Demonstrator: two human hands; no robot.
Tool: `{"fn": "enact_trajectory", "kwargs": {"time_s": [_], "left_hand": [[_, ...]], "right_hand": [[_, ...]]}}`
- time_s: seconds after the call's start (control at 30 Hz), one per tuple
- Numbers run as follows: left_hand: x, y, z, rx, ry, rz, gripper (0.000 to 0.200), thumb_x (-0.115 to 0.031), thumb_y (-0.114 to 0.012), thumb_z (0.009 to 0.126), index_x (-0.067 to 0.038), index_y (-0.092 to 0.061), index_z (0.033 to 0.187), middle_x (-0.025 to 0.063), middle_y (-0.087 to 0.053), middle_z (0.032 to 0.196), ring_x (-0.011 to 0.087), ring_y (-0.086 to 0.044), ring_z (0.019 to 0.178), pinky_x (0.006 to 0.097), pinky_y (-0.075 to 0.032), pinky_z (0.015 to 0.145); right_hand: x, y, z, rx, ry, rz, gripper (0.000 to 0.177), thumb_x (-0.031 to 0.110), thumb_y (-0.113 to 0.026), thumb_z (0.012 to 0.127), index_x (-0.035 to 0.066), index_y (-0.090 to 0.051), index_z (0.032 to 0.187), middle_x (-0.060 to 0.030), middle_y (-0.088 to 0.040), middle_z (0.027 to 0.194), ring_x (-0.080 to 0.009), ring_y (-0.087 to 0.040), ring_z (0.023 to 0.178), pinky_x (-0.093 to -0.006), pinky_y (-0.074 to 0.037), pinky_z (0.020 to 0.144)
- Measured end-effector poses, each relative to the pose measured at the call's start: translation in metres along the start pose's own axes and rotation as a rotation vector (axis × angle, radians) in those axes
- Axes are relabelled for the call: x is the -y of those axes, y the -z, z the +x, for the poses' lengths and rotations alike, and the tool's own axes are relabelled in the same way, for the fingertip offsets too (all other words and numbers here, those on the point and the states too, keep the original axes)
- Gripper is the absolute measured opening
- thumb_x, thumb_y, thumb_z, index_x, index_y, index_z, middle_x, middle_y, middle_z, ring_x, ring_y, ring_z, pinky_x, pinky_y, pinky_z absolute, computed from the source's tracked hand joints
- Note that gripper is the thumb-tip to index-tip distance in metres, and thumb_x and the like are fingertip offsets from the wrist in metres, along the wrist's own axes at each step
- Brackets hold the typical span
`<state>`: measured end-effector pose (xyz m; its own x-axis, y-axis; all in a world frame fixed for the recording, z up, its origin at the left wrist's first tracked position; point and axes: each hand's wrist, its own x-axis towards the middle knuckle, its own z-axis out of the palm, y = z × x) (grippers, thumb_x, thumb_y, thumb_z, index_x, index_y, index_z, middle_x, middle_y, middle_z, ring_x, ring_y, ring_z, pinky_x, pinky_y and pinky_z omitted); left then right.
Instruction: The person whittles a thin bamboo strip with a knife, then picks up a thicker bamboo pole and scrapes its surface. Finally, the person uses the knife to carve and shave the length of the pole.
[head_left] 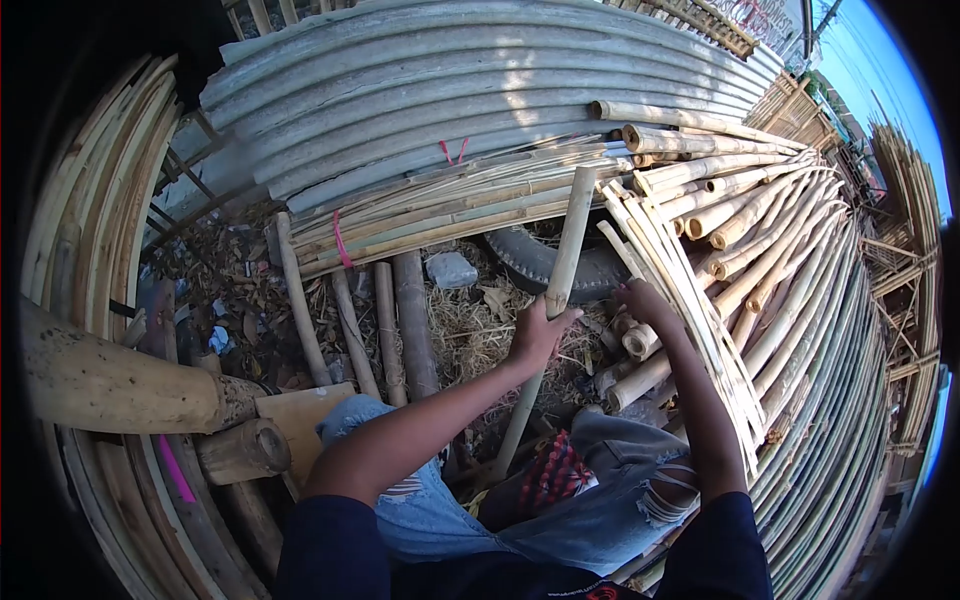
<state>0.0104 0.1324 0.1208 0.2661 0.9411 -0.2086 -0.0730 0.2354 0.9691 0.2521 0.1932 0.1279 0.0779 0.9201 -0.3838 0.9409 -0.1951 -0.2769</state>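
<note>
A pale bamboo pole (572, 235) stands slightly tilted in front of me, its lower end down between my legs. My left hand (541, 335) is wrapped round the middle of it. To the right, my right hand (645, 300) is apart from the pole, near a stack of split bamboo strips (690, 290); its fingers are dark and too small to read, and anything in them cannot be made out. Behind the pole lies a black tire (550, 268), partly hidden by the pole.
Corrugated sheeting (430, 90) stands at the back. A strip bundle with a pink tie (420, 225) lies before it. Bamboo poles (740, 235) fan out at right. A thick bamboo trunk (120, 370) juts in from the left. A grey block (451, 270) lies on the ground.
</note>
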Motion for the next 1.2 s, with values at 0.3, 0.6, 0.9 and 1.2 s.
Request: {"fn": "enact_trajectory", "kwargs": {"time_s": [0.3, 0.6, 0.9, 1.2], "left_hand": [[-0.068, -0.002, -0.008, 0.148, -0.130, -0.106, 0.030, -0.032, -0.049, 0.092, -0.003, -0.045, 0.090, 0.0020, -0.047, 0.053, 0.0103, -0.048, 0.041, 0.0257, -0.043, 0.038], [-0.170, 0.018, -0.035, 0.017, -0.242, -0.083, 0.024, -0.021, -0.064, 0.083, -0.005, -0.048, 0.091, -0.0035, -0.041, 0.055, 0.0062, -0.041, 0.041, 0.0221, -0.037, 0.039], [-0.186, 0.001, -0.039, 0.064, -0.233, -0.189, 0.027, -0.017, -0.066, 0.080, 0.001, -0.057, 0.097, -0.0053, -0.039, 0.051, 0.0039, -0.037, 0.038, 0.0208, -0.034, 0.038], [-0.182, -0.002, -0.034, 0.035, -0.247, -0.176, 0.021, -0.016, -0.067, 0.079, -0.002, -0.052, 0.085, -0.0052, -0.038, 0.050, 0.0047, -0.037, 0.037, 0.0219, -0.035, 0.039]], "right_hand": [[0.082, 0.085, -0.073, 0.117, -0.032, 0.566, 0.034, 0.033, -0.046, 0.089, 0.003, -0.062, 0.084, -0.0007, -0.048, 0.055, -0.0096, -0.042, 0.044, -0.0269, -0.035, 0.040], [0.101, 0.118, -0.137, 0.271, 0.280, 1.252, 0.034, 0.030, -0.045, 0.093, 0.000, -0.056, 0.083, 0.0003, -0.042, 0.048, -0.0065, -0.032, 0.036, -0.0208, -0.023, 0.033], [0.107, 0.111, -0.163, 0.350, 0.409, 1.372, 0.031, 0.027, -0.047, 0.091, -0.001, -0.056, 0.083, -0.0002, -0.039, 0.044, -0.0058, -0.028, 0.032, -0.0206, -0.019, 0.031], [0.094, 0.115, -0.168, 0.229, 0.404, 1.429, 0.030, 0.027, -0.048, 0.091, 0.000, -0.056, 0.082, 0.0007, -0.038, 0.044, -0.0055, -0.029, 0.032, -0.0203, -0.020, 0.031]]}}
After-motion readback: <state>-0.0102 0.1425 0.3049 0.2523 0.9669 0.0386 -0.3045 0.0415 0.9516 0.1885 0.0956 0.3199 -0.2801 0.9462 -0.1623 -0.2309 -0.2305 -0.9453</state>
